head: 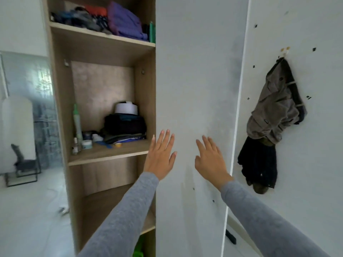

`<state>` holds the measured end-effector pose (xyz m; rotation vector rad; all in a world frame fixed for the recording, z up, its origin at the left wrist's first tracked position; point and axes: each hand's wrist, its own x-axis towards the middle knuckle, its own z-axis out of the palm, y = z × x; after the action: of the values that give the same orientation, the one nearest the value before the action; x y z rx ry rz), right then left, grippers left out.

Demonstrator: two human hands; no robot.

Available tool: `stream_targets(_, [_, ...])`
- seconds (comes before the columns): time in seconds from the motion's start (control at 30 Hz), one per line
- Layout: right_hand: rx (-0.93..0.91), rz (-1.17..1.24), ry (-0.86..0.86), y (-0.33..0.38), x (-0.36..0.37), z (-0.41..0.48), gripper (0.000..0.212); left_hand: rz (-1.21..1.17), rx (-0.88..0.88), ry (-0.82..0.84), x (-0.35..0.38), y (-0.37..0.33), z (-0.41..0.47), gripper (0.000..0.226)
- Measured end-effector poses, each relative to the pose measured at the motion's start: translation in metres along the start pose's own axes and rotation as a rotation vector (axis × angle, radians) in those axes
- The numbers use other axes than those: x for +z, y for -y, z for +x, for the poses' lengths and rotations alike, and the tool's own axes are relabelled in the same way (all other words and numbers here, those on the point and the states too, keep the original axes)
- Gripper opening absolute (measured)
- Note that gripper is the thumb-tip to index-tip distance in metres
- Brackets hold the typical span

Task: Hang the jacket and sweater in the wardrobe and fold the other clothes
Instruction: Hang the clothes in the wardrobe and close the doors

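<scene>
White wardrobe door (194,89): head view; pushed without a proper hold, it could swing into the clothes hanging on the wall just past its right edge, or nip your fingers at its left edge.
Grey-brown jacket (274,108): probably the task's jacket; it hangs bunched from a wall hook (284,51), right of the door and well apart from both hands, not yet in the wardrobe. A careless tug could drag down what hangs with it.
Dark garment (258,164): hangs beneath the jacket, touching it; you cannot tell whether this is the sweater.
Middle shelf (111,153): folded clothes and small bottles (77,145) near the front; a swung sleeve could topple them. No hanging rail shows here.
Left hand (160,154): flat, fingers straight, holding nothing, at the door's left edge.
Right hand (210,160): flat, fingers spread, empty, palm toward the door; contact cannot be told.
</scene>
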<state>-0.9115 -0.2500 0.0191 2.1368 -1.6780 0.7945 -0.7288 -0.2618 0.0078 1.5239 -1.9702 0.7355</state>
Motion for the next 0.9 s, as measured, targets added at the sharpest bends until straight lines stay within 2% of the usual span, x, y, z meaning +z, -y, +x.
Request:
stream_targets(0.27, [-0.270, 0.299, 0.065, 0.102, 0.019, -0.047, 0.057, 0.157, -0.290, 0.052, -0.058, 0.056, -0.123, 0.057])
stream_targets(0.37, [-0.370, 0.414, 0.140, 0.156, 0.015, -0.075, 0.058, 0.198, -0.380, 0.085, -0.096, 0.082, -0.184, 0.061])
stream_targets(0.47, [-0.454, 0.533, 0.179, 0.215, 0.000, -0.095, 0.058, 0.221, -0.441, 0.043, -0.137, 0.114, -0.234, 0.061])
stream_targets(0.63, [-0.644, 0.679, 0.163, 0.352, -0.035, -0.147, 0.058, 0.304, -0.628, 0.011, -0.231, 0.180, -0.335, 0.063])
stream_targets(0.8, [-0.778, 0.765, 0.257, 0.503, -0.060, -0.234, 0.058, 0.441, -0.796, 0.069, -0.339, 0.228, -0.465, 0.070])
stream_targets(0.9, [-0.931, 0.818, 0.346, 0.597, -0.081, -0.306, 0.059, 0.553, -0.935, 0.100, -0.412, 0.250, -0.558, 0.074])
